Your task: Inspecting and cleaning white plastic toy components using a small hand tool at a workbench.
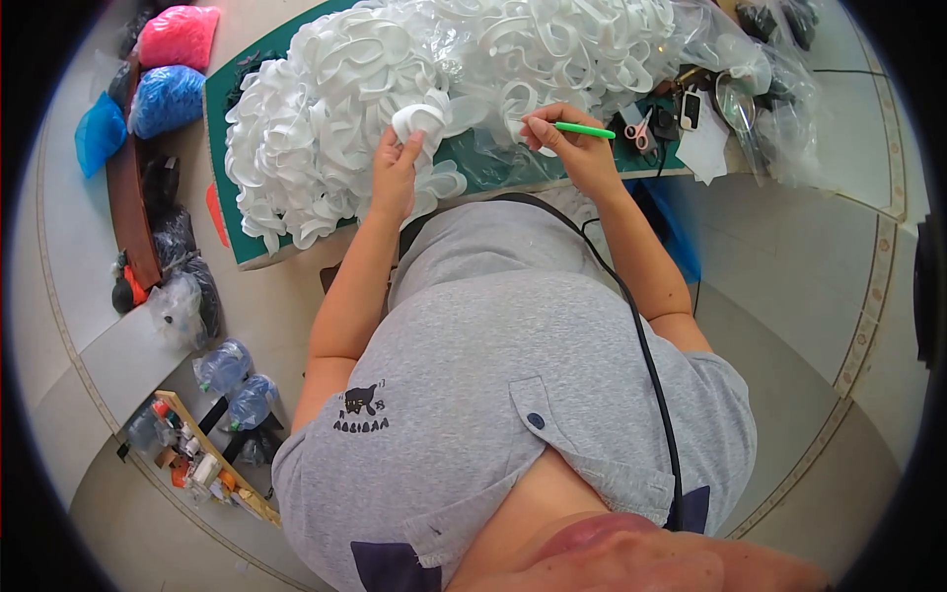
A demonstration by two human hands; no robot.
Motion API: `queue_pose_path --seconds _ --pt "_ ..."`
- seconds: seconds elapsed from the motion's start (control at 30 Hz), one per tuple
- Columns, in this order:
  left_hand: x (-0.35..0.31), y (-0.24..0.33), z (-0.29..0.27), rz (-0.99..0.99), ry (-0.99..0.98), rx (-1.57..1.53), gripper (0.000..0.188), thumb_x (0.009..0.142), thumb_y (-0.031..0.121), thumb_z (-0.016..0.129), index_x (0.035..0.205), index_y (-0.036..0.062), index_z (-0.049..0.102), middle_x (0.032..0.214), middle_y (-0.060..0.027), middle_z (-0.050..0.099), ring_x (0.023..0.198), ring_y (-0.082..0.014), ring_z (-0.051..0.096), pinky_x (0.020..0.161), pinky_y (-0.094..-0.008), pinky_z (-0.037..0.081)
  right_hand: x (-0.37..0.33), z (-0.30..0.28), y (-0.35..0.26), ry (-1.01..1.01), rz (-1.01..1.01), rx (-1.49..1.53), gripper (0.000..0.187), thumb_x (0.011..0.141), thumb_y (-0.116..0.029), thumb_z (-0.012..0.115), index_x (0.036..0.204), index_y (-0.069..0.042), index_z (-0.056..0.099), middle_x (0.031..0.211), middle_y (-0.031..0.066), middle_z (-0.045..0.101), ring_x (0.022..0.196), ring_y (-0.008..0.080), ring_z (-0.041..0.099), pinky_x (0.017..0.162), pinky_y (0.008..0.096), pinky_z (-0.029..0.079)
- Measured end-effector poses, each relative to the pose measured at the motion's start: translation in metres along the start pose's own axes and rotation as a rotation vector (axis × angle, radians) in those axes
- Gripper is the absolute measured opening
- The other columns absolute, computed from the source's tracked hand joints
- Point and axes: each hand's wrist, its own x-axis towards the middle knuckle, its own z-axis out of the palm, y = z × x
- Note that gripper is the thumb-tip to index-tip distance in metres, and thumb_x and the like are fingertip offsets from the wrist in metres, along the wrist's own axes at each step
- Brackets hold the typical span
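My left hand [397, 173] is closed, fingers and thumb pinching a white curved loop piece [426, 118] at the near edge of a big heap. That heap [330, 94] of similar white looped strips spreads over the table, some of it on clear plastic film. To the right, my right hand [577, 153] grips a bright green pen-like tool [587, 129]; its tip toward the white pieces is hidden by my fingers. A gap of table lies between the two hands.
The green table mat [219, 148] has its curved edge close to my waist. Pink-handled scissors [640, 132], a small black device [690, 111] and clear plastic bags [789, 118] lie at the right. Pink [178, 37] and blue [173, 101] bags stand far left. A black cable [646, 360] runs down my front.
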Motion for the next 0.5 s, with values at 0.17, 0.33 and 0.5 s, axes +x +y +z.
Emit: queue_pose_path --seconds 0.17,0.33,0.5 --pt "-0.026 0.046 0.009 0.039 -0.045 -0.421 0.030 0.094 0.011 0.053 0.124 0.0049 0.048 0.118 -0.0070 0.058 0.110 -0.0159 0.055 0.093 -0.0324 0.045 0.020 0.043 -0.006 -0.048 -0.081 0.074 0.020 0.093 -0.014 0.058 0.105 0.002 0.060 0.095 0.0083 0.066 0.084 0.0126 0.061 0.076 0.0252 0.048" --pt "-0.041 0.061 0.010 0.058 -0.031 -0.522 0.033 0.094 0.010 0.053 0.125 0.0039 0.045 0.122 -0.0088 0.055 0.112 -0.0198 0.055 0.100 -0.0354 0.041 0.045 0.068 0.008 -0.021 -0.093 0.082 0.022 0.094 -0.015 0.056 0.108 0.001 0.060 0.104 0.0093 0.065 0.088 0.0123 0.061 0.076 0.0249 0.049" --pt "-0.045 0.059 0.004 0.054 -0.018 -0.500 0.033 0.092 0.008 0.053 0.124 0.0028 0.044 0.121 -0.0097 0.056 0.112 -0.0198 0.055 0.100 -0.0356 0.041 0.068 0.087 0.025 -0.077 0.046 -0.010 0.024 0.089 -0.018 0.063 0.106 -0.001 0.061 0.098 0.0066 0.065 0.087 0.0106 0.061 0.074 0.0236 0.049"
